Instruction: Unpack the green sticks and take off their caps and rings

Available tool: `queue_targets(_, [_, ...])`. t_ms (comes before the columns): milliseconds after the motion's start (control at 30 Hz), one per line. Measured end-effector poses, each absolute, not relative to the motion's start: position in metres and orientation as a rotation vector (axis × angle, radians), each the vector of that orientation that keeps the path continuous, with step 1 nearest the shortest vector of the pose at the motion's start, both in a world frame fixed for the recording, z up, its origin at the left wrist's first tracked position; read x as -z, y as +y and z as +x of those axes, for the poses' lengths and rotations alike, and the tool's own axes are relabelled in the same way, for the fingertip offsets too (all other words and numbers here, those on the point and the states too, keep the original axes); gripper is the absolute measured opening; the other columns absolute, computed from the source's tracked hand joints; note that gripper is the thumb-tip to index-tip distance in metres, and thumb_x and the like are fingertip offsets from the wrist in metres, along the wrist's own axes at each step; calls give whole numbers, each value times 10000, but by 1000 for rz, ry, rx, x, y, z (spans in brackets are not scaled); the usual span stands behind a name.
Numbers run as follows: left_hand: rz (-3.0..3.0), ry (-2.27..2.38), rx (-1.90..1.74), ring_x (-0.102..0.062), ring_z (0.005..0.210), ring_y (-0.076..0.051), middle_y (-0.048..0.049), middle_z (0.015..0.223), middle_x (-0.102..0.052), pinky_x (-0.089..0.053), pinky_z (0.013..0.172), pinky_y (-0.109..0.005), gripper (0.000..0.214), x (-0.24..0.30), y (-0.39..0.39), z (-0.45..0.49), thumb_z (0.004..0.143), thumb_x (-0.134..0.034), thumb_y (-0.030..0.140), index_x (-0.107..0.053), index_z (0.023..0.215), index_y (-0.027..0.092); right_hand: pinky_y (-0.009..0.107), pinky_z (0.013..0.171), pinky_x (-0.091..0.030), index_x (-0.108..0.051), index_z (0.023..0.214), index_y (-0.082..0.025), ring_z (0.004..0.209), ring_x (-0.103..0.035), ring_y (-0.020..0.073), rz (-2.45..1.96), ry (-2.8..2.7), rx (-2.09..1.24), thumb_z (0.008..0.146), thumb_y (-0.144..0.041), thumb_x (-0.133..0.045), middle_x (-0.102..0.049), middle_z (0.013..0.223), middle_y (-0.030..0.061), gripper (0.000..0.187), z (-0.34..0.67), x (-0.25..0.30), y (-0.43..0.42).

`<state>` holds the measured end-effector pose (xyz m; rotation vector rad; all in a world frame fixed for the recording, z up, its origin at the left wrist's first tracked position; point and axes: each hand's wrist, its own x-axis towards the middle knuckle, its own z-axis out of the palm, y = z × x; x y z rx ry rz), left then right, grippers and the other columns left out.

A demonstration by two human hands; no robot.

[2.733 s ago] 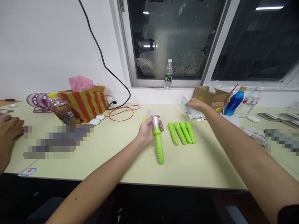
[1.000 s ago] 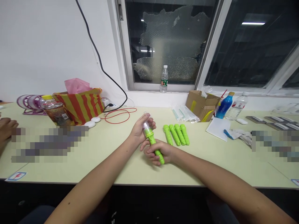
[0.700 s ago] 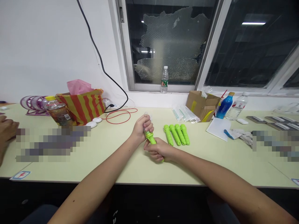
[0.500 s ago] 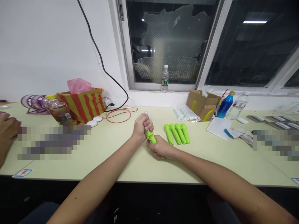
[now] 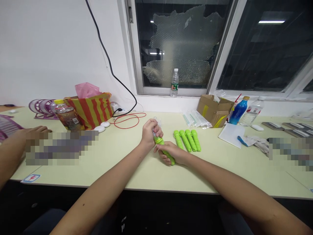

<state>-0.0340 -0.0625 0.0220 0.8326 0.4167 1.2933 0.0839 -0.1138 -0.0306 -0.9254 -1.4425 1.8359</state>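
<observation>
Has moved the right hand (image 5: 171,152) from the clear plastic sleeves (image 5: 195,119) near the back edge of the worktop (image 5: 105,151) to the handle of the green wand (image 5: 159,141). Grips that wand with both hands: wraps the left hand (image 5: 150,133) around the clear upper end, fingers curled tight, and closes the right hand around the handle, leaving the lower tip showing past the palm. Holds the wand at mid-worktop, well in from the front edge, slanting, upper end toward the back edge, lower tip toward the front edge and rightward. Cannot tell whether it touches the worktop, nor whether the clear, bumpy piece (image 5: 157,122) just past the left hand belongs to it. Has four matching wands (image 5: 191,141) lying side by side near the right hand. Shows farther right, in front of the cardboard box (image 5: 211,114) by the back edge, a white sheet (image 5: 231,134). Shows another person's hand (image 5: 37,129) toward the left end, well apart from both own hands.
</observation>
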Motion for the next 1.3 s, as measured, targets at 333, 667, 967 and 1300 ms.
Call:
queue_targets(333, [783,264,-1164,-275,316,-53,97,441,-246,-289,365,-202,211,-23,-60,-38,760,-589,172,-394,682,195,228,328,-253,-534,1098,-181,362,-310,114,-414,-1027,-2463,972,-581,-94,-455,609,-25,608,100,33,-106])
queue_targets(667, [874,157,-1071,-242,291,-46,102,415,-223,-293,347,-193,42,-28,-65,-41,802,-540,174,-527,762,167,230,362,-347,-520,961,-174,407,-348,105,-242,-1020,-2476,999,-527,-86,-408,623,-37,561,98,35,-111])
queue_targets(967, [923,128,-1080,-229,288,-45,107,404,-231,-327,351,-188,46,-29,-64,-43,798,-512,154,-539,762,164,278,473,-467,-518,1001,-155,482,-514,132,-304,-1100,-2368,999,-529,-245,-516,669,-8,463,98,38,-107])
queue_targets(1300, [879,203,-1198,-247,299,-48,106,413,-238,-334,375,-201,30,-30,-62,-42,749,-533,158,-514,731,172,290,444,-502,-550,958,-121,450,-569,150,-516,-1303,-2044,936,-544,-473,-579,631,13,430,99,30,-104])
